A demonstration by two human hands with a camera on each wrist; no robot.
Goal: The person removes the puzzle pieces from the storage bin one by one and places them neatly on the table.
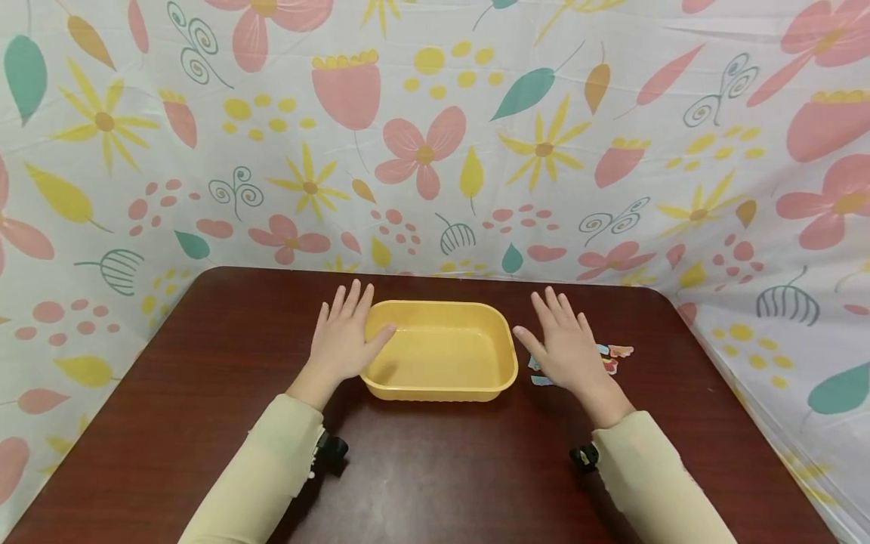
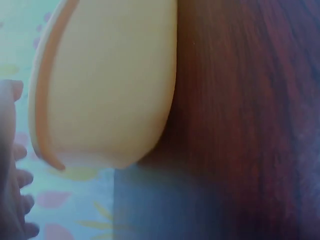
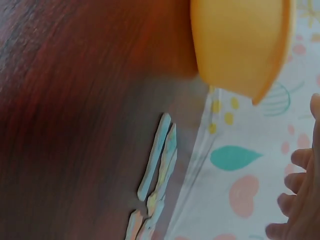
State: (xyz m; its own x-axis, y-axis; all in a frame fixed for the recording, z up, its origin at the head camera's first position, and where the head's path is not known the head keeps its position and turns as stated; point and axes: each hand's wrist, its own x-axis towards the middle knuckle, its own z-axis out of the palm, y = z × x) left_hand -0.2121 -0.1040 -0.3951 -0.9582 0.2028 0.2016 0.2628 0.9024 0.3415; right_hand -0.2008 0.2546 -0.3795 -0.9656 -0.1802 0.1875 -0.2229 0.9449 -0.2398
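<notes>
A yellow rectangular plastic basin (image 1: pixel 442 394) stands on the dark wooden table, between the two hands. My left hand (image 1: pixel 343 336) is spread flat over its left end, fingers straight; whether it touches the rim I cannot tell. To the right of the basin my right hand (image 1: pixel 564 344) hovers with straight fingers, holding nothing. Partly hidden under that hand lie several small colourful flat pieces (image 1: pixel 620 351), like puzzle pieces. In the right wrist view, the flat pieces (image 3: pixel 155 157) lie on the table near the basin (image 3: pixel 240 45). The left wrist view shows the basin's outer side (image 2: pixel 110 85).
The brown table (image 1: pixel 435 468) has rounded far corners. Behind it and at both sides hangs a white cloth (image 1: pixel 435 98) printed with flowers and leaves. Each wrist carries a small black camera, the left one (image 1: pixel 331 452) and the right one (image 1: pixel 584 457).
</notes>
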